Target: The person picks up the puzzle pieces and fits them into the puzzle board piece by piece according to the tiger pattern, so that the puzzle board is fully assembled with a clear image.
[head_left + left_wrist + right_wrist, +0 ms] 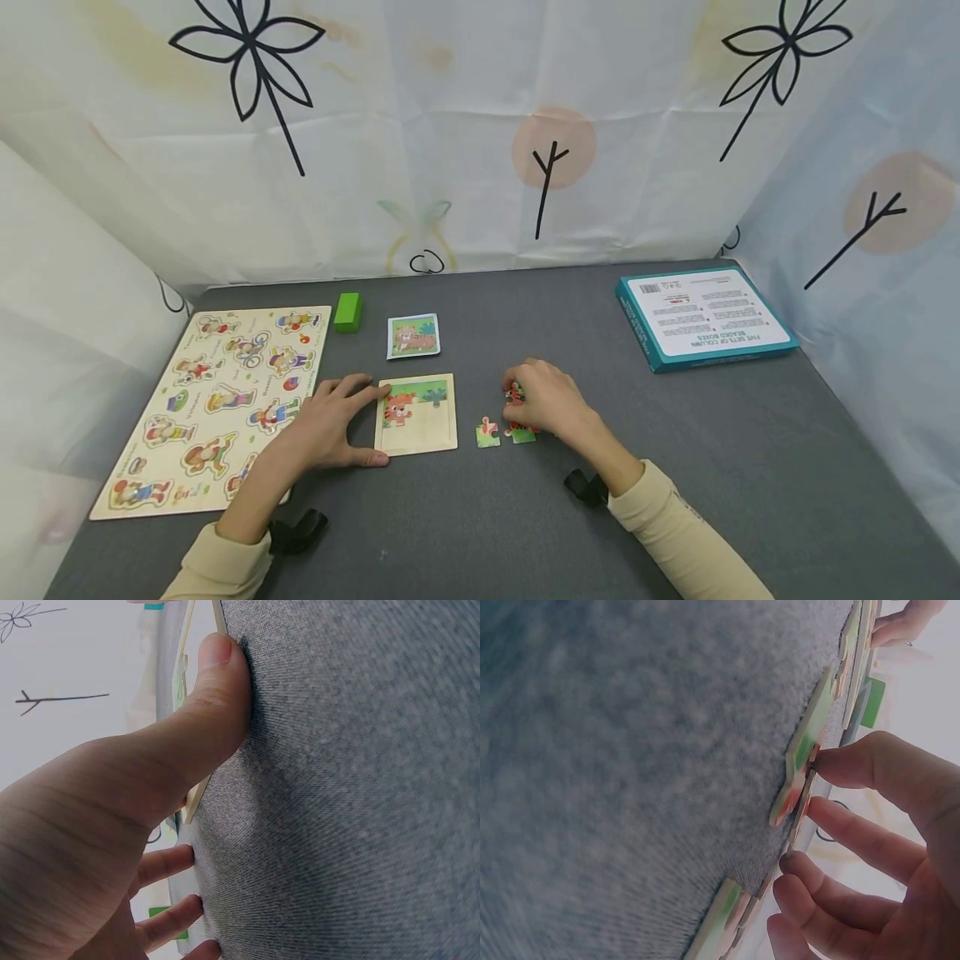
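A square wooden puzzle board (420,433), partly filled with a green and red picture, lies in front of me. My left hand (327,427) is spread at its left side, thumb (225,690) along the near edge and index fingertip at the upper left corner. Other left fingertips rest on the table. To the right of the board, my right hand (551,402) pinches a red puzzle piece (514,394) between thumb and fingers, low over the table. A green-edged piece (810,731) lies beside the thumb. Another loose piece (487,433) sits nearer the board.
A large peg puzzle board (247,375) with figures lies at the left. Behind the puzzle board are a green block (348,312) and a small picture card (413,337). A teal box (708,317) stands at the back right, before the fabric walls (450,150).
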Demonstrator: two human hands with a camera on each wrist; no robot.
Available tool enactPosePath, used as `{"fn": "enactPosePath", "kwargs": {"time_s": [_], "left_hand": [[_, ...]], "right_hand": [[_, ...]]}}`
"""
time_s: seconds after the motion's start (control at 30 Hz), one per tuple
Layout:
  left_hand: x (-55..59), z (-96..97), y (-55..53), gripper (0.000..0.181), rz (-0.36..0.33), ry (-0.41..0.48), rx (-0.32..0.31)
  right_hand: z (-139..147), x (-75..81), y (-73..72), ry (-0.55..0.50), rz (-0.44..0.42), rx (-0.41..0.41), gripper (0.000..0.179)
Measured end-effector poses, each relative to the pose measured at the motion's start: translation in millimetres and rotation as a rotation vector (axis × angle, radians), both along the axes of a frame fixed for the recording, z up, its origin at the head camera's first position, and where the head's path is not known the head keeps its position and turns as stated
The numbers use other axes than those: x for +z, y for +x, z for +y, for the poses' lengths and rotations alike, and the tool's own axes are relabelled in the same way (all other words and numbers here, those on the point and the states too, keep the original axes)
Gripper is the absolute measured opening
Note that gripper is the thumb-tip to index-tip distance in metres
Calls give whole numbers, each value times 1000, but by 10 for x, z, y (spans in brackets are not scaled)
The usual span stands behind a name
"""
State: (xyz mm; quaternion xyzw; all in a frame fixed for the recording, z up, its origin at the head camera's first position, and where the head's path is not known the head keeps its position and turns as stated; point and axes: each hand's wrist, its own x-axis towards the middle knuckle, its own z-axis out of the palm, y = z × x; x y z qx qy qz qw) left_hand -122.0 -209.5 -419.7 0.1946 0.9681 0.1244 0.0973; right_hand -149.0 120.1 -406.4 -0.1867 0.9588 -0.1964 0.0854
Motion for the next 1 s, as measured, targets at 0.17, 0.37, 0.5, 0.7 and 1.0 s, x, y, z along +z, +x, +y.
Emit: {"fn": "enactPosePath", "kwargs": {"time_s": [0.17,0.37,0.5,0.7,1.0], "left_hand": [[-7,-2,-2,100,1,-4,-5],[-12,0,-3,100,7,-6,-5],[-9,2,0,100,11,-6,-4],[-12,1,1,100,15,-1,-2],[-19,-2,4,100,16,4,-1]], "right_hand": [[0,-1,5,3,11,-4,19],[0,-3,14,-14,16,-10,21],[-4,3,19,-22,19,-12,21],[-16,17,23,-31,28,-4,20],[-72,64,32,-39,42,4,19]]}}
